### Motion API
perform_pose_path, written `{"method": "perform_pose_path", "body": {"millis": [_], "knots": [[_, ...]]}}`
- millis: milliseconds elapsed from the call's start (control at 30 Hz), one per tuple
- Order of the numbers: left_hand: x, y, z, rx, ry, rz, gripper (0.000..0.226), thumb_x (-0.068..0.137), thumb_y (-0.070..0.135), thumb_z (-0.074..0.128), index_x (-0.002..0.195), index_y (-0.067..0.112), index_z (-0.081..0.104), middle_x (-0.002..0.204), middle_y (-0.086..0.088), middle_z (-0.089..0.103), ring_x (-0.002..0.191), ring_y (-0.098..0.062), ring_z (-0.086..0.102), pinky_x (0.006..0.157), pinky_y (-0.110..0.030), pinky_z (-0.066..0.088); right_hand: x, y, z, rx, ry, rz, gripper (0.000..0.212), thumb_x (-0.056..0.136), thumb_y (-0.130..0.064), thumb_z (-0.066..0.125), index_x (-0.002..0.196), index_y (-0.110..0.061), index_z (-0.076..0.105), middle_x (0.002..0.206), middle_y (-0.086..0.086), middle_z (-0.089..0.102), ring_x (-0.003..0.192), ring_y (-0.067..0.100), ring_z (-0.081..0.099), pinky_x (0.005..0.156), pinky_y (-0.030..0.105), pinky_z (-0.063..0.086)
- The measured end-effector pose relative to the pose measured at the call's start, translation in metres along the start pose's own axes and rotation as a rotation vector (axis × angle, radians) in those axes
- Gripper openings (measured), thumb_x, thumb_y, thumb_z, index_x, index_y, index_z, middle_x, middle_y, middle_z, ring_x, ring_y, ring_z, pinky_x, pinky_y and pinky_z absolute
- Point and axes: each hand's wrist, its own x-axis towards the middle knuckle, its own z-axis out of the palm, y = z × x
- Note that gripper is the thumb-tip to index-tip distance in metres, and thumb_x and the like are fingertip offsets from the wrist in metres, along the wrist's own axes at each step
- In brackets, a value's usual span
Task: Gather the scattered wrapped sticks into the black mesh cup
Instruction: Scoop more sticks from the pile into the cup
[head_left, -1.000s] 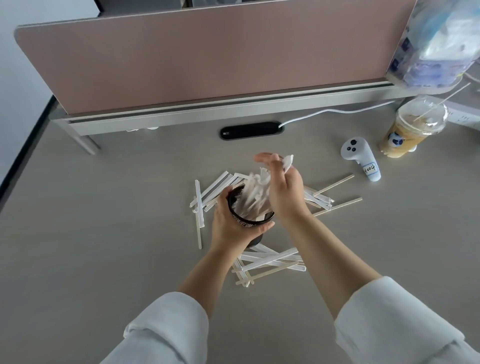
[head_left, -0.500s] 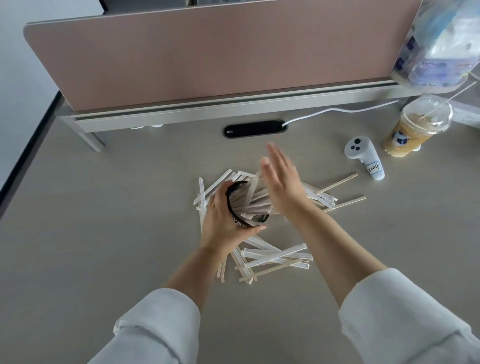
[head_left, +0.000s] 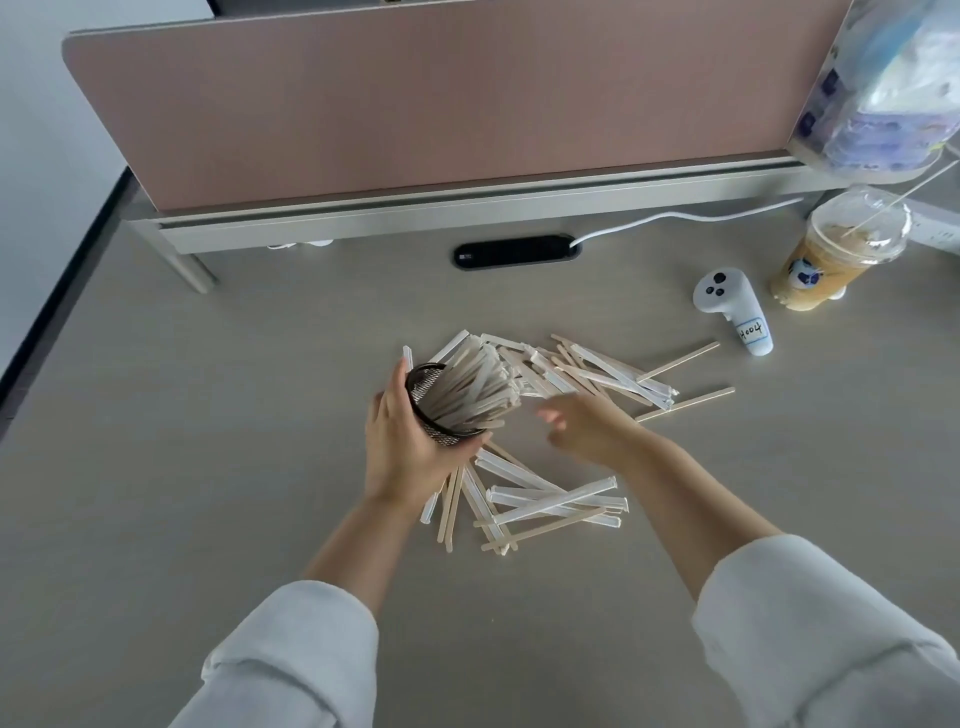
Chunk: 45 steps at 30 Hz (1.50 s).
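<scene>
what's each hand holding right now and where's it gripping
The left hand holds the black mesh cup around its side wall, tipped with its mouth facing right. The right hand is open and holds nothing.

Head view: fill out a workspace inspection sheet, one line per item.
Surface: grey desk, bare apart from the items below.
Job's things: black mesh cup tilted far over, packed with sticks; loose sticks lie behind it and in front of it.
Clutter: white controller with a handwritten label; iced drink cup with a straw; plastic bag on the ledge.
Grippers: left hand wrapped round the cup; right hand open, blurred, empty, fingers spread.
Cables: white cable runs from the black grommet.
Surroundings: pink partition behind the desk.
</scene>
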Motion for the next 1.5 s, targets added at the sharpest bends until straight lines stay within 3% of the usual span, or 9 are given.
{"method": "perform_pose_path", "body": {"millis": [67,233,300,467,933,1167,1333,1433,1500], "knots": [[-0.002,-0.002,-0.001,0.016,-0.001,-0.006,0.114,0.046,0.036,0.088,0.137,0.003,0.027,0.129,-0.01,0.053,0.112,-0.032,0.047,0.098,-0.036,0.034,-0.006,0.005,0.016,-0.193,-0.178,-0.031,0.059,0.079,-0.02,0.07,0.134,-0.016,0.049,0.136,0.004,0.052,0.122,0.025,0.052,0.102,0.035,0.044],[-0.009,-0.008,0.001,0.023,0.004,0.0,0.11,0.047,0.031,0.088,0.135,0.001,0.029,0.128,-0.014,0.051,0.111,-0.033,0.045,0.098,-0.038,0.035,-0.02,0.006,0.046,-0.45,-0.143,-0.124,0.096,0.057,-0.048,0.083,0.135,-0.016,0.039,0.129,0.004,0.043,0.121,0.025,0.041,0.099,0.037,0.045],[-0.012,-0.01,0.0,0.024,0.019,-0.005,0.107,0.048,0.028,0.088,0.133,-0.001,0.031,0.126,-0.015,0.052,0.111,-0.035,0.046,0.098,-0.037,0.034,-0.021,0.003,0.055,-0.462,-0.124,-0.128,0.086,0.062,-0.042,0.082,0.132,-0.013,0.041,0.127,0.005,0.044,0.12,0.025,0.043,0.096,0.038,0.045],[-0.018,-0.015,-0.006,0.016,0.027,-0.014,0.103,0.051,0.025,0.087,0.133,-0.001,0.031,0.128,-0.017,0.049,0.117,-0.035,0.046,0.103,-0.045,0.036,-0.014,0.005,0.061,-0.296,0.052,-0.033,0.024,0.089,-0.012,0.055,0.113,-0.009,0.057,0.112,0.01,0.061,0.104,0.03,0.06,0.072,0.033,0.044],[-0.027,-0.022,-0.027,-0.031,0.033,-0.057,0.104,0.054,0.028,0.086,0.137,0.004,0.026,0.134,-0.013,0.045,0.124,-0.028,0.041,0.106,-0.04,0.034,-0.012,-0.018,0.072,-0.356,0.05,0.18,0.039,0.093,0.001,0.04,0.132,0.003,0.043,0.131,0.018,0.05,0.122,0.033,0.048,0.097,0.039,0.047],[-0.03,-0.029,-0.031,-0.011,0.022,-0.068,0.103,0.054,0.029,0.085,0.136,0.005,0.027,0.133,-0.012,0.046,0.123,-0.029,0.043,0.104,-0.04,0.035,-0.014,-0.029,0.073,-0.203,0.085,0.192,0.033,0.095,-0.004,0.036,0.128,-0.001,0.038,0.127,0.019,0.053,0.116,0.038,0.054,0.089,0.042,0.047],[-0.032,-0.037,-0.04,-0.001,0.035,-0.101,0.104,0.053,0.031,0.086,0.136,0.007,0.028,0.132,-0.011,0.047,0.123,-0.027,0.043,0.103,-0.039,0.036,-0.01,-0.052,0.083,-0.065,0.134,0.189,0.046,0.089,0.011,0.039,0.133,-0.002,0.03,0.133,0.019,0.044,0.112,0.04,0.057,0.083,0.041,0.051],[-0.032,-0.045,-0.048,0.004,0.048,-0.121,0.105,0.052,0.033,0.086,0.137,0.008,0.029,0.133,-0.01,0.047,0.123,-0.026,0.044,0.103,-0.038,0.036,-0.009,-0.063,0.093,-0.066,0.134,0.147,0.035,0.098,-0.015,0.042,0.132,-0.006,0.037,0.133,0.016,0.044,0.116,0.036,0.055,0.083,0.04,0.051],[-0.031,-0.05,-0.052,0.005,0.052,-0.133,0.105,0.052,0.032,0.086,0.136,0.008,0.029,0.133,-0.01,0.048,0.122,-0.025,0.044,0.102,-0.035,0.035,-0.007,-0.07,0.099,-0.025,0.147,0.193,0.055,0.094,-0.049,0.042,0.127,-0.005,0.039,0.127,0.015,0.05,0.112,0.036,0.058,0.078,0.039,0.05]]}}
